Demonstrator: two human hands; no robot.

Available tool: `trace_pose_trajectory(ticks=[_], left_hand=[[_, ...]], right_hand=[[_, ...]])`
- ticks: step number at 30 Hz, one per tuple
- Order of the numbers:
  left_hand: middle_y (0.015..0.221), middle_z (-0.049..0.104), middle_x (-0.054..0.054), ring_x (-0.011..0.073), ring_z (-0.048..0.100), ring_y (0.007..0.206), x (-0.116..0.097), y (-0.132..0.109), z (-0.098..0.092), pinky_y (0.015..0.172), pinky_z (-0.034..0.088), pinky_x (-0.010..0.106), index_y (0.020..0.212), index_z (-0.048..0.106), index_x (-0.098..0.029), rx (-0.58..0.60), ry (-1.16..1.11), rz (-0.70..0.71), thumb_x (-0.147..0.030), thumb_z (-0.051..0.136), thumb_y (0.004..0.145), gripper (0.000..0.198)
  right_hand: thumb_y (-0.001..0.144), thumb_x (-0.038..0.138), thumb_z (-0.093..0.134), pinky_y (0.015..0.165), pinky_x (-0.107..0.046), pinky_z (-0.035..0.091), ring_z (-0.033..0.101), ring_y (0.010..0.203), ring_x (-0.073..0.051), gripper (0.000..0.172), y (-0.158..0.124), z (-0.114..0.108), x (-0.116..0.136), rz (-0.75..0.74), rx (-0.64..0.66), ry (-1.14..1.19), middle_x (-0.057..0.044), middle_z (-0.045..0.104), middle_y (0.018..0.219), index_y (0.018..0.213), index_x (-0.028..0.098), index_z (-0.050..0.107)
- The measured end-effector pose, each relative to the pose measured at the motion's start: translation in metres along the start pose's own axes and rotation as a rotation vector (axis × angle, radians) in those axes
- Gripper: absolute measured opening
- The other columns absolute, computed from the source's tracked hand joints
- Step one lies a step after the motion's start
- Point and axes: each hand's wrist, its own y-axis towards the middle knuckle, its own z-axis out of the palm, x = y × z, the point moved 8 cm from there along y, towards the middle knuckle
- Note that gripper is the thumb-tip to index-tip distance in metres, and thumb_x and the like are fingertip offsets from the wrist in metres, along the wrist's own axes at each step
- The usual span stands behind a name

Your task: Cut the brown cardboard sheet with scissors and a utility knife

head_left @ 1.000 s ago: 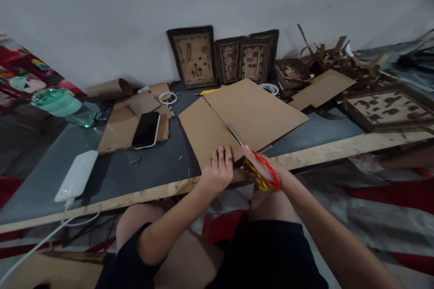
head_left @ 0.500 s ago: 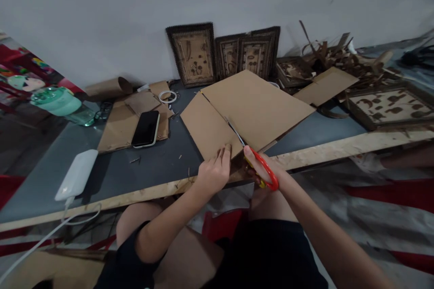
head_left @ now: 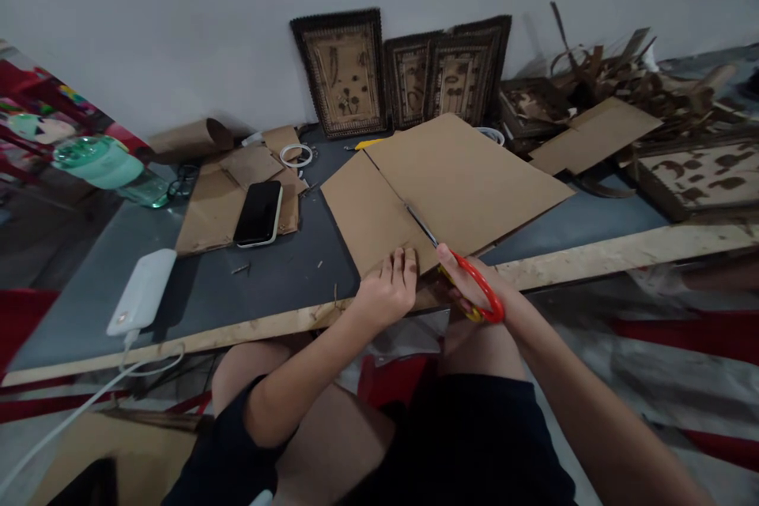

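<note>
A large brown cardboard sheet [head_left: 462, 182] lies on the grey table [head_left: 266, 285], split by a cut that runs from its near edge. My right hand [head_left: 474, 292] grips red-handled scissors [head_left: 468, 277] whose blades sit inside that cut. My left hand [head_left: 388, 292] rests on the narrower left strip [head_left: 371, 213] near the table's front edge, fingers together and pressed flat on the card.
A black phone [head_left: 259, 213] lies on cardboard scraps at the left, a white power bank [head_left: 142, 292] with a cable nearer me. Framed pictures [head_left: 344, 71] lean on the wall. Green bottle [head_left: 98, 162] far left, wood scraps [head_left: 622, 79] and another frame [head_left: 700, 174] right.
The scissors have moved further into the cardboard along the cut. The right part of the sheet lifted and shifted. My left hand stays pressed on the left strip. The view tilted down.
</note>
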Motion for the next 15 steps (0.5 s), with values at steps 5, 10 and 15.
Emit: trace_pose_trajectory(ticks=[5, 10, 15], left_hand=[[0.114, 0.072, 0.027, 0.0309, 0.076, 0.097, 0.001, -0.003, 0.005, 0.069, 0.063, 0.032, 0.127, 0.064, 0.000, 0.030, -0.050, -0.021, -0.013, 0.042, 0.097, 0.039], [0.113, 0.073, 0.028, 0.0318, 0.076, 0.095, -0.002, -0.002, 0.004, 0.065, 0.062, 0.031, 0.123, 0.067, 0.000, 0.014, -0.027, -0.030, -0.013, 0.044, 0.097, 0.037], [0.116, 0.071, 0.028, 0.0347, 0.076, 0.097, -0.007, -0.003, 0.006, 0.063, 0.063, 0.032, 0.128, 0.066, -0.003, 0.040, -0.066, -0.062, -0.015, 0.045, 0.097, 0.038]], right_hand=[[0.072, 0.100, 0.011, 0.040, -0.027, 0.037, 0.046, 0.037, -0.012, 0.085, -0.002, -0.003, 0.005, 0.002, -0.020, -0.013, -0.004, 0.046, 0.044, 0.055, 0.022, 0.042], [0.072, 0.100, 0.008, 0.042, -0.028, 0.039, 0.046, 0.037, -0.013, 0.087, -0.007, -0.004, 0.008, 0.028, -0.032, -0.075, -0.005, 0.046, 0.043, 0.050, 0.022, 0.041], [0.073, 0.100, 0.012, 0.044, -0.029, 0.041, 0.051, 0.041, -0.016, 0.086, -0.009, -0.006, 0.012, 0.014, -0.056, -0.088, -0.007, 0.050, 0.047, 0.055, 0.023, 0.044]])
